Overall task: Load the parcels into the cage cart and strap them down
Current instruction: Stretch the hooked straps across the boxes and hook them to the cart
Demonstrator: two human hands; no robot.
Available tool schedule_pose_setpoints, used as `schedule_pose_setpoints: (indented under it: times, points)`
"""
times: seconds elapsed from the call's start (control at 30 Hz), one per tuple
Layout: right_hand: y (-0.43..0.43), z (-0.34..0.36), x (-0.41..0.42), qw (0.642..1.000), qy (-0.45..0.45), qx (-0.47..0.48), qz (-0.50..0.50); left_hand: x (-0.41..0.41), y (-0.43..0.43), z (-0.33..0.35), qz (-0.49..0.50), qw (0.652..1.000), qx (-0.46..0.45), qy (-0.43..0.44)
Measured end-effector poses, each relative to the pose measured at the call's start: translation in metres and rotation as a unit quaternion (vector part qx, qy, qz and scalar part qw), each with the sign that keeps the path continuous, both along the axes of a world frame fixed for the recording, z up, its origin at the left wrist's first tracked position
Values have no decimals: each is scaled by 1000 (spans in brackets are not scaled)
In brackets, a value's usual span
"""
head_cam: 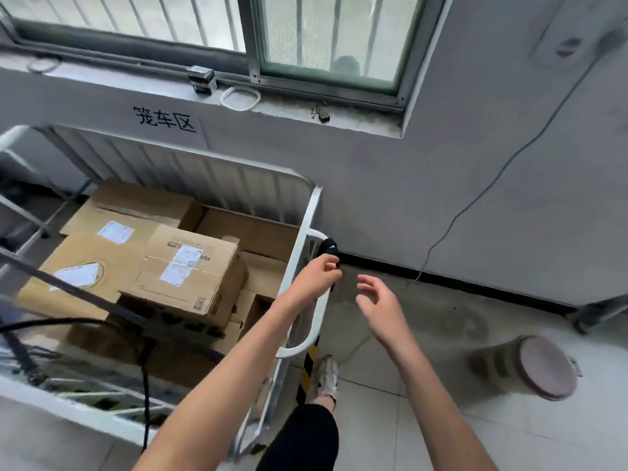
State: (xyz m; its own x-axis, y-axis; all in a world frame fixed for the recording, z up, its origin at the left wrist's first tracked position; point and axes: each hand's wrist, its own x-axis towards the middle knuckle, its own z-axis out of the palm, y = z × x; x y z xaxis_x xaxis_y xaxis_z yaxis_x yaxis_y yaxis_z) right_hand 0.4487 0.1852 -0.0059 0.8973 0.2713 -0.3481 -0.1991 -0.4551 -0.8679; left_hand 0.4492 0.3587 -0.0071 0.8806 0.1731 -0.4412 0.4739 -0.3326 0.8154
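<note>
A white metal cage cart stands against the wall under a window. Several cardboard parcels lie inside it; the top one carries white labels. A black strap is wrapped round the cart's right side handle, and another dark strap runs across the parcels from the left. My left hand pinches the black strap's end just below the wrap on the handle. My right hand hovers to the right of the cart with fingers spread, holding nothing.
A pale bucket lies on its side on the floor at the right. A thin cable hangs down the wall. Black-and-yellow tape marks the floor by my foot. Small items sit on the window sill.
</note>
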Motion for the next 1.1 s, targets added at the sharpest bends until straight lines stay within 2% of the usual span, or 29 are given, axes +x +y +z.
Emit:
schedule_pose_setpoints:
  times: [0.17, 0.27, 0.43, 0.6, 0.8, 0.93, 1.0, 1.1]
  points:
    - [18, -11, 84, 998, 31, -28, 46, 75, 13, -43, 62, 997, 24, 42]
    - [24, -5, 126, 996, 34, -30, 72, 105, 17, -60, 61, 992, 61, 95]
    - [30, -1, 184, 994, 54, -27, 94, 134, 15, -84, 39, 982, 90, 159]
    - [30, -10, 221, 986, 76, -19, 145, 147, 16, -92, 61, 972, 134, 184]
    - [23, -28, 255, 965, 111, -22, 237, 157, -4, -91, 85, 927, 279, 237]
    - [17, -38, 263, 940, 138, -36, 308, 150, -19, -91, 24, 886, 347, 305]
    - [14, -43, 264, 931, 160, -45, 324, 144, -23, -84, 19, 873, 344, 346]
    - [16, -38, 260, 909, 215, -71, 351, 137, -32, -57, 110, 901, 265, 325]
